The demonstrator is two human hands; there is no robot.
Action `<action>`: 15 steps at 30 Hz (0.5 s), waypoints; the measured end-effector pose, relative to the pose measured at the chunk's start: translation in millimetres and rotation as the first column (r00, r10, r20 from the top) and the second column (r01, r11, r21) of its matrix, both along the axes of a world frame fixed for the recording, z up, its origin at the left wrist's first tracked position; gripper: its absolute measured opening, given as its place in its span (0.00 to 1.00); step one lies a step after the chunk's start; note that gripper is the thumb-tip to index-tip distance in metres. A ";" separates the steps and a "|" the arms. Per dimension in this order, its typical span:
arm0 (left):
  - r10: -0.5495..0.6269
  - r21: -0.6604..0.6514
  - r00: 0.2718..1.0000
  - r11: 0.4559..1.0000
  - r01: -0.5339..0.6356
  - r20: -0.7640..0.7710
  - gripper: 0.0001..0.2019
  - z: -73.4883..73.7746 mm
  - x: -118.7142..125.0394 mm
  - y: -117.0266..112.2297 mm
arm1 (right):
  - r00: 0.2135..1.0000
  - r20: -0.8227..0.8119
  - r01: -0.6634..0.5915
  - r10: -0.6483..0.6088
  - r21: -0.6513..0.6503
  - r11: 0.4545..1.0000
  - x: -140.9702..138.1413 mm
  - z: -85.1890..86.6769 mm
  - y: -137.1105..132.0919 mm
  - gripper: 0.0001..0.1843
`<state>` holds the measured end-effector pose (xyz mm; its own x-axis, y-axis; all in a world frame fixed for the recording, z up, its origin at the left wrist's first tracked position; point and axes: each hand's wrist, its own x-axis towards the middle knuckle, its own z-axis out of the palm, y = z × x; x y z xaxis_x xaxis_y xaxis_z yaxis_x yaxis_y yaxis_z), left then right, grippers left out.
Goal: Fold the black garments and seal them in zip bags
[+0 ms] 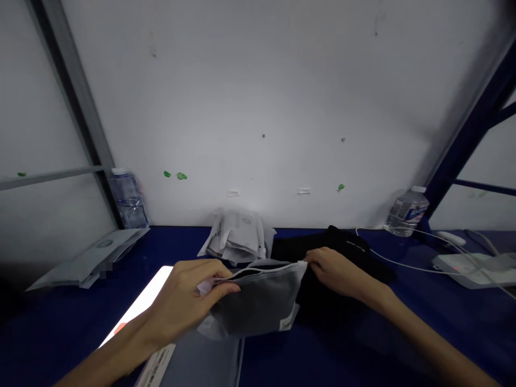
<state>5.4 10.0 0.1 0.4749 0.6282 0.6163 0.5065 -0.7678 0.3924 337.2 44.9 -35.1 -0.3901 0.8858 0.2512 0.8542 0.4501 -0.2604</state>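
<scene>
A frosted plastic pouch (pixel 262 301) with a dark garment inside is held between both hands just above the blue table (pixel 72 322). My left hand (pixel 189 301) pinches its left top edge, fingers closed on the opening. My right hand (pixel 334 271) grips the right top corner. Behind the pouch lies a pile of black clothing (pixel 342 247). A flat grey bag with a white label (pixel 193 360) lies under the pouch near the table's front.
A heap of empty clear pouches (pixel 237 239) sits at the wall. Flat packets (pixel 92 260) lie at left beside a water bottle (pixel 127 199). Another bottle (pixel 405 212), a white cable (pixel 403 258) and a power strip (pixel 471 266) are at right. A white sheet (pixel 141 303) lies by my left wrist.
</scene>
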 end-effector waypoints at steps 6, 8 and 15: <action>0.067 0.015 0.997 0.998 -0.068 0.032 0.10 -5.9 -2.2 2.8 | 0.995 -0.052 0.086 -0.085 0.014 0.996 -0.1 18.1 -5.3 0.18; 0.058 0.014 0.998 0.998 -0.058 -0.002 0.09 -8.6 -2.1 4.8 | 0.992 -0.100 0.075 -0.071 0.033 0.997 -5.0 27.1 -10.0 0.17; 0.047 0.027 0.998 0.999 -0.046 -0.042 0.08 -13.6 -0.2 8.0 | 0.905 -0.295 -0.313 0.306 0.027 0.950 -26.5 40.8 -32.2 0.20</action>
